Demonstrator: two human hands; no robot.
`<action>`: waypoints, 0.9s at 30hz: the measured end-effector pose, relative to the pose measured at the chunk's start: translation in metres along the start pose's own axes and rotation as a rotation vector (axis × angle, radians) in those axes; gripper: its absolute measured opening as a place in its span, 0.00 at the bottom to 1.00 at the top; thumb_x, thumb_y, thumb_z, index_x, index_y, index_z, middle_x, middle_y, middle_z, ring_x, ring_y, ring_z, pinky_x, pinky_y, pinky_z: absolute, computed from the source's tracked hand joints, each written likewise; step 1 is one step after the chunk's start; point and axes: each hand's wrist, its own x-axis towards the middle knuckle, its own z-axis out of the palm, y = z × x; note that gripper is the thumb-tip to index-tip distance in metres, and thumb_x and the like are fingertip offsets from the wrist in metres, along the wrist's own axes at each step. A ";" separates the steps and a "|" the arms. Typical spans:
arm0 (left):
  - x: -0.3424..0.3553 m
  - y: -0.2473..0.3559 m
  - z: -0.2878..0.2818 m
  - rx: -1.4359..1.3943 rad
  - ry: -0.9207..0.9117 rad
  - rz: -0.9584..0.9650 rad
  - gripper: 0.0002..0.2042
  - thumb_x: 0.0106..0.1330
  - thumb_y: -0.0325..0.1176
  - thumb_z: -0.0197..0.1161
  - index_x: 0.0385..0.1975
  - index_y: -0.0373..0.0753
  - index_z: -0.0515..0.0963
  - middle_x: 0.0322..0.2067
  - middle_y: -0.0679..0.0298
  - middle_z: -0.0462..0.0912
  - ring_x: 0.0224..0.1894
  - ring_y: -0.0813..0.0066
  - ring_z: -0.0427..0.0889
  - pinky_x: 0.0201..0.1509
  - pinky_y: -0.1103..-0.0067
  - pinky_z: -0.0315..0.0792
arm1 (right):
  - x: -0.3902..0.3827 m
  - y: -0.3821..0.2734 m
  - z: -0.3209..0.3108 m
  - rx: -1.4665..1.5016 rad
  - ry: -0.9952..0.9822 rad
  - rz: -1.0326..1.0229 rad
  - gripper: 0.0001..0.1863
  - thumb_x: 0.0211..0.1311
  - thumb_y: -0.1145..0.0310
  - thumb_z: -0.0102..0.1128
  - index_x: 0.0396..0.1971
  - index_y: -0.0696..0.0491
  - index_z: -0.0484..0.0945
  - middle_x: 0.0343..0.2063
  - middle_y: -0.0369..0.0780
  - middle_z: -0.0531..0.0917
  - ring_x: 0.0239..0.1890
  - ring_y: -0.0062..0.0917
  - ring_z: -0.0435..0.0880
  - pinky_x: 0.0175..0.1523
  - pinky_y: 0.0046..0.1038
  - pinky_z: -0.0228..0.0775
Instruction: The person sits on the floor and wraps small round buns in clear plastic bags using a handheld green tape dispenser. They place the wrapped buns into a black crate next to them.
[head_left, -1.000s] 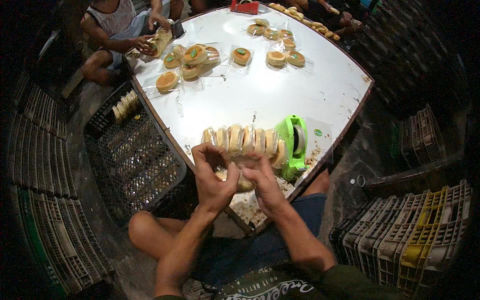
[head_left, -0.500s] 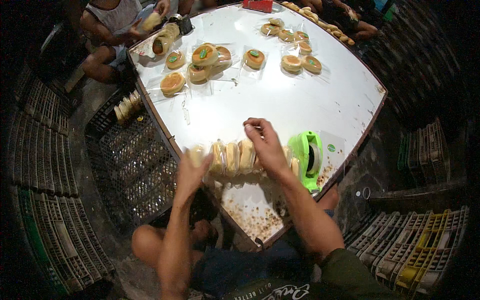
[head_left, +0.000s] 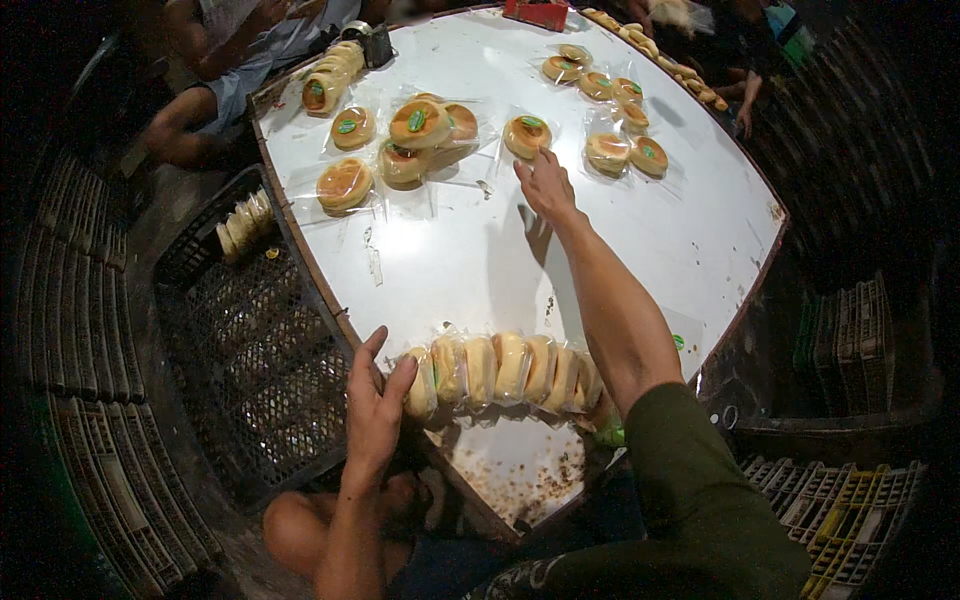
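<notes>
My left hand [head_left: 376, 410] is open, thumb and fingers apart, beside the left end of a row of bagged pale buns [head_left: 478, 370] standing on edge on the white table [head_left: 690, 225]. My right arm stretches forward; my right hand [head_left: 545, 190] is open, fingertips at the lower edge of a lone bagged round bun [head_left: 527, 134] with a green label. Whether they touch it is unclear. More bagged golden buns lie in loose groups to its left [head_left: 418, 124] and right [head_left: 649, 157]. The green tape dispenser [head_left: 610, 436] is mostly hidden behind my arm.
A black crate [head_left: 235, 370] with bagged buns [head_left: 245, 225] adjoins the table's left edge. Stacked crates [head_left: 835, 520] flank me. At the back are a co-worker [head_left: 235, 45], another person [head_left: 740, 90], a bun row [head_left: 330, 80], a red object [head_left: 535, 14] and long rolls [head_left: 650, 50].
My hands have parted from the bun at the near edge. My right hand has moved far forward to the lone bun; my left stays by the row's left end, opened. The view has shifted.
</notes>
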 end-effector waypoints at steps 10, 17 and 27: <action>-0.029 0.018 0.013 -0.244 0.180 0.340 0.33 0.55 0.27 0.70 0.60 0.32 0.62 0.58 0.52 0.70 0.57 0.65 0.73 0.58 0.74 0.72 | -0.256 -0.173 -0.143 0.583 0.043 -0.536 0.24 0.60 0.64 0.63 0.52 0.60 0.68 0.52 0.54 0.74 0.56 0.49 0.72 0.64 0.41 0.60; -0.048 0.018 0.019 -0.572 0.125 -0.003 0.35 0.72 0.62 0.39 0.63 0.35 0.56 0.53 0.51 0.69 0.54 0.64 0.72 0.59 0.71 0.67 | -0.324 -0.143 -0.115 0.996 -0.292 -0.089 0.24 0.68 0.59 0.56 0.54 0.60 0.62 0.45 0.45 0.75 0.50 0.31 0.75 0.55 0.31 0.70; -0.136 0.057 0.044 -0.059 0.311 0.943 0.08 0.66 0.34 0.63 0.31 0.36 0.77 0.47 0.56 0.75 0.52 0.63 0.73 0.56 0.71 0.67 | -0.363 -0.135 -0.195 0.986 0.175 -0.193 0.10 0.73 0.65 0.43 0.36 0.57 0.67 0.45 0.43 0.71 0.49 0.28 0.71 0.58 0.31 0.63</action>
